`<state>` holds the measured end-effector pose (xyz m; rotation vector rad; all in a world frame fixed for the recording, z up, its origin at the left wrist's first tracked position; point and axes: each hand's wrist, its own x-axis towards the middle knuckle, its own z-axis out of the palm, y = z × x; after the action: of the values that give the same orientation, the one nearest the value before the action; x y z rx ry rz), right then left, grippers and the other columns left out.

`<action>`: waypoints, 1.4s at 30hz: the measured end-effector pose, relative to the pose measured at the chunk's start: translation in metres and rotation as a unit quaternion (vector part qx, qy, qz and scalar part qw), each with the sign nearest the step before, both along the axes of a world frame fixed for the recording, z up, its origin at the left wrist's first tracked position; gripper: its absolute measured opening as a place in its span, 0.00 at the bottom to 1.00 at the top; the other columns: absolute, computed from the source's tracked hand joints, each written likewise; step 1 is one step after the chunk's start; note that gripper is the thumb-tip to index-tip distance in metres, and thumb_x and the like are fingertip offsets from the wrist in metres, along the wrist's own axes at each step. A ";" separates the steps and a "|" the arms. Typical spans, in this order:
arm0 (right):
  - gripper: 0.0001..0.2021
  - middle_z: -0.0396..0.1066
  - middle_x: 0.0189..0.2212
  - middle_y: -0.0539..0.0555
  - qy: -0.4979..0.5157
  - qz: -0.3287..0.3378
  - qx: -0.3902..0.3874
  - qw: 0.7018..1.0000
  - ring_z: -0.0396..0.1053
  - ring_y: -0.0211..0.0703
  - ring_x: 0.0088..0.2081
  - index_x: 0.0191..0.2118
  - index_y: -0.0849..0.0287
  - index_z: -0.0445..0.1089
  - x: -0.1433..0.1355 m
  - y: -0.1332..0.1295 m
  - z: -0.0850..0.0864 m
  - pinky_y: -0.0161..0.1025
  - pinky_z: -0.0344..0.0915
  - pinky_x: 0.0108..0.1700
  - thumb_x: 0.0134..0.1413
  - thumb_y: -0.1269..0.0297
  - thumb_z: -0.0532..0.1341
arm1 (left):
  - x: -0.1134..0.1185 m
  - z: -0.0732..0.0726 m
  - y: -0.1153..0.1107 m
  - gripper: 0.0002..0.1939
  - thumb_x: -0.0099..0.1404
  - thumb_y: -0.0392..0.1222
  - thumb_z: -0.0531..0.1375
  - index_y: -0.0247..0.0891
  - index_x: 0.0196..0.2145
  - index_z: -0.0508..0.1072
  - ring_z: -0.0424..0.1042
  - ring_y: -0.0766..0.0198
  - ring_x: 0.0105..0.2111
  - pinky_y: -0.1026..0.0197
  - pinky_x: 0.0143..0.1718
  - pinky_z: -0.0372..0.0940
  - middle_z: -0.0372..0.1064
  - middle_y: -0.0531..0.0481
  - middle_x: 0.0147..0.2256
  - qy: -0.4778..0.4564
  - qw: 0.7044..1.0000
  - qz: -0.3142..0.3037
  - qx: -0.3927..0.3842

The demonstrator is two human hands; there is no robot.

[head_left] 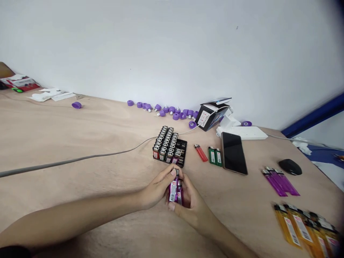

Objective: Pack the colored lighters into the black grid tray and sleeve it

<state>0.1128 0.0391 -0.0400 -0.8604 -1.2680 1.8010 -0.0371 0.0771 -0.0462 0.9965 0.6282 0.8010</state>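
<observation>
Just in front of the black tray, both my hands hold purple lighters, at least two, with their labels facing me. My left hand presses its thumb on the metal top of the front one. Around the lower ends curl the fingers and thumb of my right hand. Rows of upright lighters fill most of the tray's left part, and several slots at its right show bare. A purple lighter stands at the tray's near end. My fingers partly hide the held lighters.
Right of the tray lie a red lighter, two green lighters, a phone and a mouse. Farther right are purple lighters and orange lighters. Purple caps, a black box and a cable lie behind.
</observation>
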 end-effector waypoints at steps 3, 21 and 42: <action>0.33 0.66 0.41 0.52 0.021 -0.017 -0.012 1.000 0.69 0.41 0.38 0.61 0.51 0.51 -0.002 0.001 0.001 0.41 0.67 0.40 0.55 0.61 0.66 | 0.000 -0.001 0.001 0.16 0.71 0.56 0.53 0.40 0.43 0.63 0.63 0.72 0.19 0.68 0.22 0.62 0.63 0.55 0.29 -0.011 1.000 -0.021 -0.017; 0.14 0.72 0.45 0.56 -0.194 -0.242 0.144 0.940 0.71 0.47 0.46 0.52 0.53 0.61 -0.009 -0.008 0.005 0.43 0.68 0.49 0.68 0.54 0.50 | 0.008 0.019 -0.018 0.12 0.69 0.40 0.58 0.40 0.50 0.69 0.71 0.55 0.49 0.52 0.47 0.65 0.69 0.43 0.49 -0.188 0.957 -0.059 -0.212; 0.10 0.70 0.24 0.50 -0.206 -0.278 0.228 0.910 0.69 0.43 0.29 0.29 0.57 0.68 0.030 0.093 0.012 0.37 0.65 0.31 0.52 0.58 0.65 | -0.026 0.071 0.023 0.12 0.73 0.30 0.43 0.32 0.40 0.66 0.70 0.57 0.38 0.58 0.37 0.68 0.71 0.41 0.38 0.385 0.563 0.060 0.729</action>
<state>0.1433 0.1322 -0.0278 -1.2097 -1.4334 0.8490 -0.0627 0.0996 0.0245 3.0095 0.6867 0.9234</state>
